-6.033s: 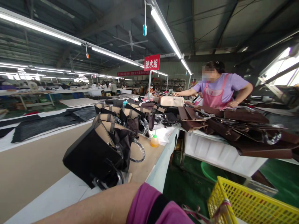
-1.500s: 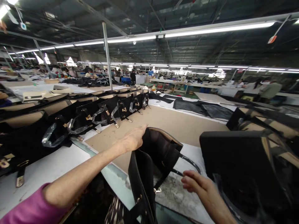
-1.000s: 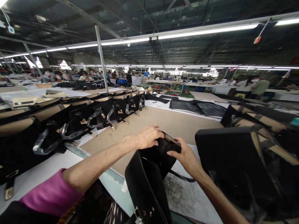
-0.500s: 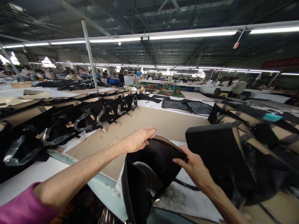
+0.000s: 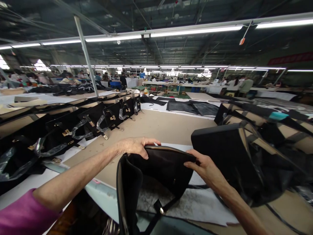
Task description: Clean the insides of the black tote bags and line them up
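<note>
In front of me, at the table's near edge, is a black handbag piece [image 5: 166, 168] that curves round with its upper edge raised. My left hand [image 5: 139, 147] grips that edge near its left end, thumb on the inner face and fingers over the far side. At the right end of the same edge, my right hand [image 5: 199, 163] pinches it between thumb and fingers. A black strap with a gold-coloured metal fitting [image 5: 161, 210] crosses the lower part. Beneath lies a smudged white sheet [image 5: 195, 202].
Black handbags with plastic-wrapped handles [image 5: 52, 147] stand in a row on the left. More black bags [image 5: 220, 153] lean together at the right. Brown board [image 5: 156, 124] covers the table, with flat black pieces [image 5: 192, 107] farther back. A pole [image 5: 85, 55] rises beyond the left row.
My left hand has slid left along the edge and its thumb now shows on the inner face. The piece is spread wider, and the strap with its fitting shows more fully.
</note>
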A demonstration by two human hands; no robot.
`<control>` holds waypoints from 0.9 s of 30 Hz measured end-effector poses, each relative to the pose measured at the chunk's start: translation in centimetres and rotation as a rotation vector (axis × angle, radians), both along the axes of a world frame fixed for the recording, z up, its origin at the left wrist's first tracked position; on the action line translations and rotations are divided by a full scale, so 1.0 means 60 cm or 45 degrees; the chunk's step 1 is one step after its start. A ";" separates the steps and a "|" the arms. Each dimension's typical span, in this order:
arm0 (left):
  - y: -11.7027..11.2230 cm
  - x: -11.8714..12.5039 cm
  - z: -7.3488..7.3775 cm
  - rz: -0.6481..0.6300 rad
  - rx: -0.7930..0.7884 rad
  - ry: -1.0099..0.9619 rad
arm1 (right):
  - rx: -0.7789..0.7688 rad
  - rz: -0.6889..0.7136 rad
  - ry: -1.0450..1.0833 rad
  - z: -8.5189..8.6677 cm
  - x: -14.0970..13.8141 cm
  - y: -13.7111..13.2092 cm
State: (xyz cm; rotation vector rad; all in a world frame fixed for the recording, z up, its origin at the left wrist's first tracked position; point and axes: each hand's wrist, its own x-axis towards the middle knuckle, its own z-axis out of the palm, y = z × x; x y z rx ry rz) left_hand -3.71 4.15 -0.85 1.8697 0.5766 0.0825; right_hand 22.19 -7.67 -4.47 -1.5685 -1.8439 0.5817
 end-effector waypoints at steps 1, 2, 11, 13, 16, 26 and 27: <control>-0.003 0.000 0.002 0.003 0.033 0.009 | 0.003 -0.006 0.004 0.000 0.001 0.002; -0.006 -0.001 0.006 0.008 0.075 0.021 | 0.006 -0.019 0.005 -0.001 0.001 0.003; -0.032 0.004 0.032 0.037 0.609 0.232 | 0.052 -0.061 0.038 -0.010 0.004 0.010; -0.033 0.004 0.035 0.046 0.574 0.228 | 0.066 -0.063 0.022 -0.010 0.004 0.011; -0.032 0.003 0.035 0.054 0.480 0.205 | 0.087 -0.074 -0.025 -0.010 0.005 0.013; -0.039 0.012 0.027 0.098 0.694 0.122 | 0.476 -0.109 -0.507 -0.021 -0.015 0.015; -0.040 0.014 0.026 0.105 0.731 0.130 | 0.529 -0.112 -0.585 -0.022 -0.018 0.015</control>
